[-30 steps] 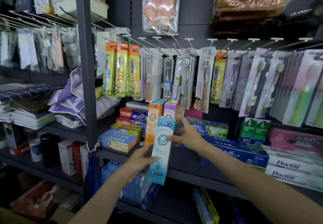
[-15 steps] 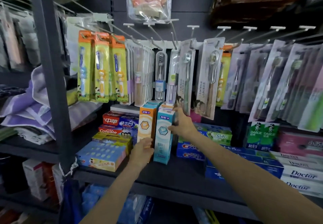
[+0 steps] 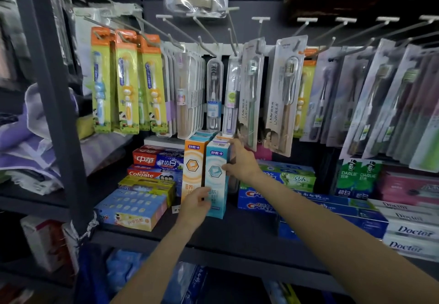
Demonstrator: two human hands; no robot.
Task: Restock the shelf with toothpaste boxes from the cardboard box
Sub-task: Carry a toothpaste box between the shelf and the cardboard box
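Note:
A light blue toothpaste box (image 3: 215,161) stands upright on the dark shelf (image 3: 237,234), right beside an upright orange toothpaste box (image 3: 193,166). My right hand (image 3: 240,161) grips the blue box near its top, thumb on the front face and fingers round its right side. My left hand (image 3: 196,205) holds its lower part, thumb across the front. More upright boxes stand behind these two. The cardboard box is out of view.
Flat toothpaste boxes lie stacked left (image 3: 156,161) and right (image 3: 285,199) of the upright ones. Packaged toothbrushes (image 3: 128,82) hang on pegs just above, close over the box tops. A grey upright post (image 3: 59,104) stands at the left. Folded towels (image 3: 23,147) fill the neighbouring shelf.
The blue box went from tilted in front of the shelf to standing upright on it beside the orange box. Both hands stayed on it, and the view moved closer.

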